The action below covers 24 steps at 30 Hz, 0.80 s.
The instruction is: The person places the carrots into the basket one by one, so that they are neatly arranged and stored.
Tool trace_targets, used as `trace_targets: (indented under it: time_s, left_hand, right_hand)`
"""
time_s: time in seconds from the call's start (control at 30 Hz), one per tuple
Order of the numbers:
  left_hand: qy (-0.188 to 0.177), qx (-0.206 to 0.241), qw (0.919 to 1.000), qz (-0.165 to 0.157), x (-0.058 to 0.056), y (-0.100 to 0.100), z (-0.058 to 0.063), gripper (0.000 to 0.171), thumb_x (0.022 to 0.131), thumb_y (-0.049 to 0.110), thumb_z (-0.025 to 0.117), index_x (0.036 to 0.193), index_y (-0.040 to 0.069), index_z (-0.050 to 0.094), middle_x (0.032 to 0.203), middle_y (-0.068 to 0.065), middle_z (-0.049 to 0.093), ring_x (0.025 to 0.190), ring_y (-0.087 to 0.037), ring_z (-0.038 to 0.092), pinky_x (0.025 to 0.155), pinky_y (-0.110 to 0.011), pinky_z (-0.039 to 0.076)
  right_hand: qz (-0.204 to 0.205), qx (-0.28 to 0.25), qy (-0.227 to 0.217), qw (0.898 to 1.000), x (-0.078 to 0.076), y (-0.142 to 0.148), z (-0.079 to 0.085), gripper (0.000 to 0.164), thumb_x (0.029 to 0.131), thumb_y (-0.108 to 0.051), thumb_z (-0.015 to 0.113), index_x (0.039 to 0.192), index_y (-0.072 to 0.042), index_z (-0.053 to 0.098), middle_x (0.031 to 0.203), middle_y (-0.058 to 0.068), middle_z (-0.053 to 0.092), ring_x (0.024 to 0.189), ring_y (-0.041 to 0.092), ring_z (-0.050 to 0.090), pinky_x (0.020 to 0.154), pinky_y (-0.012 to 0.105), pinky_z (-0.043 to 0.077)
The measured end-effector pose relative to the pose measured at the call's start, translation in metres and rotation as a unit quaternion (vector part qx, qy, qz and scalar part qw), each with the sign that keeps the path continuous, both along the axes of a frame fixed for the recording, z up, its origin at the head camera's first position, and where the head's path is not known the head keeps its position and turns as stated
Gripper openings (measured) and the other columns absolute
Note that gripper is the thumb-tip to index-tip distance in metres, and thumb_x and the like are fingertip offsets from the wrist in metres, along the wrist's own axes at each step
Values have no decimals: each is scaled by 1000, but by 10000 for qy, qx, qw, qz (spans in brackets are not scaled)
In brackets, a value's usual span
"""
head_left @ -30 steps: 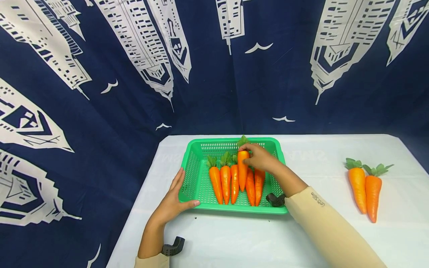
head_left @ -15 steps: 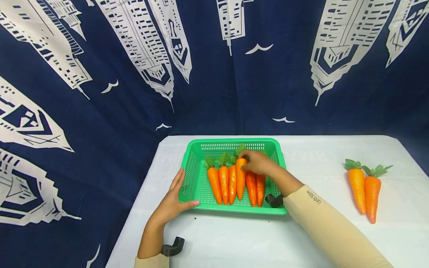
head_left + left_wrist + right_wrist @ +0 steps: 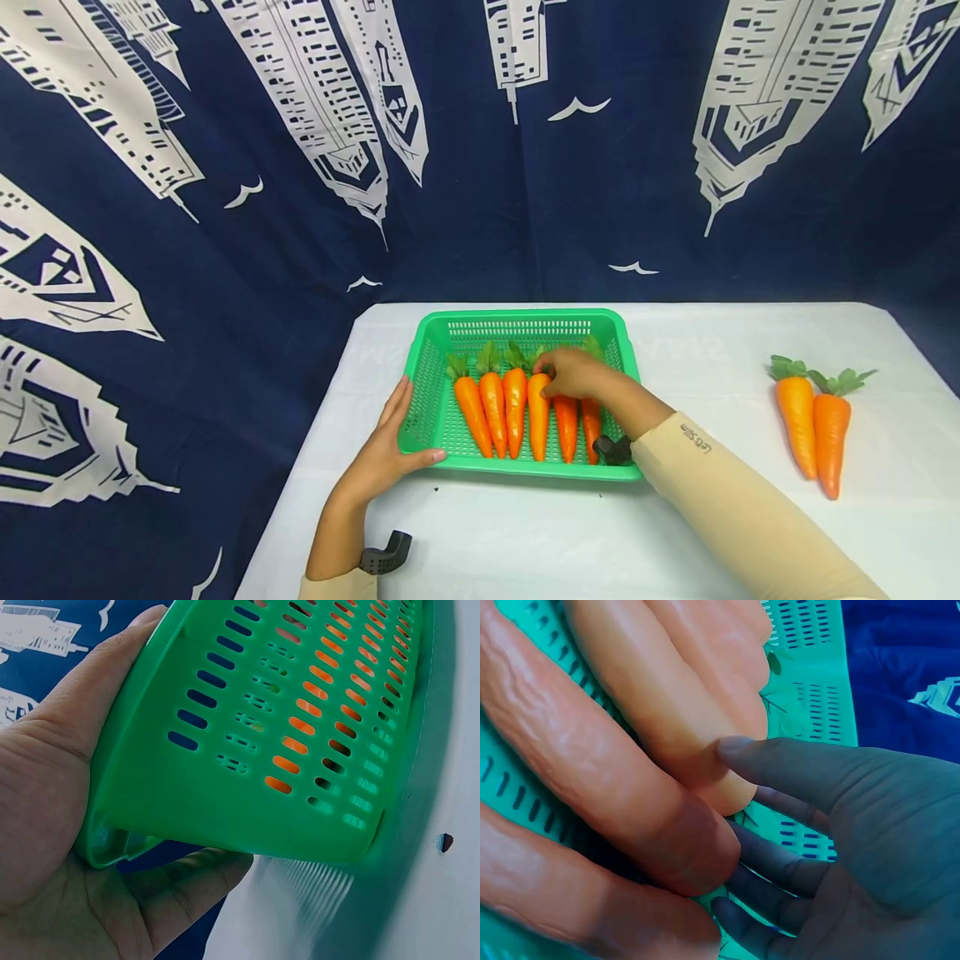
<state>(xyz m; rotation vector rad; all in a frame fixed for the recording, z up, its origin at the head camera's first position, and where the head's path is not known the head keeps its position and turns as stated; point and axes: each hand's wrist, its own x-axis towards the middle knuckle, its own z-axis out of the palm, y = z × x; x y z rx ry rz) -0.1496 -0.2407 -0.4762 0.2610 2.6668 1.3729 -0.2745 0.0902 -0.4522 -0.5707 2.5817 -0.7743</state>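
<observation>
A green plastic basket (image 3: 525, 472) stands on the white table with several orange carrots lying side by side in it, leafy tops toward the far wall. My right hand (image 3: 576, 373) reaches over the basket and pinches the top of a lighter orange carrot (image 3: 537, 421). In the right wrist view its thumb presses on that carrot (image 3: 679, 727), and its other fingers pass behind the carrot tops. My left hand (image 3: 378, 454) rests against the near left corner of the basket, fingers straight along the side, thumb along the near rim (image 3: 142, 712).
Two more carrots (image 3: 797, 425) lie side by side on the table (image 3: 720, 533) to the right of the basket. A dark blue curtain (image 3: 480, 200) with white building prints hangs behind and to the left.
My right hand has lowered the lighter carrot into the row, moving it toward me. The carrots left of it have shifted left. My left hand has stayed in place.
</observation>
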Motion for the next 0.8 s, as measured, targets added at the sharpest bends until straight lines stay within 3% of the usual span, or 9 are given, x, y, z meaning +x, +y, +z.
trace_targets:
  time_s: [0.23, 0.4, 0.63, 0.8]
  left_hand:
    - [6, -33, 10000, 9, 1, 1, 1, 121, 77, 39, 89, 164, 24, 7, 171, 12, -4, 159, -29, 6, 123, -64, 16]
    - [-36, -67, 10000, 36, 1, 1, 1, 122, 76, 40, 89, 164, 25, 7, 170, 15, -5, 159, -27, 6, 123, -63, 17]
    - [21, -27, 10000, -7, 1, 2, 1, 120, 77, 38, 88, 164, 21, 7, 172, 9, -5, 159, -32, 4, 123, -65, 15]
    - [52, -24, 10000, -2, 2, 2, 0, 119, 78, 37, 88, 164, 20, 9, 172, 8, -4, 159, -32, 3, 123, -65, 14]
  right_hand:
    - [-5, -22, 4, 10000, -1, 3, -2, 38, 86, -15, 77, 123, -8, 68, 111, 16, 70, 100, 29, 63, 90, 44, 53]
    - [-221, -491, 233, 9983, -2, 6, 4, 35, 91, -17, 74, 123, -6, 67, 121, 21, 68, 113, 36, 63, 97, 50, 52]
    - [-582, -1361, 560, 9874, 2, 15, 20, 38, 94, -17, 70, 129, -1, 65, 127, 22, 65, 117, 38, 61, 99, 51, 51]
    - [-823, -1647, 600, 9811, 5, 29, 34, 44, 96, -23, 69, 137, -7, 61, 138, 20, 61, 124, 38, 58, 102, 53, 49]
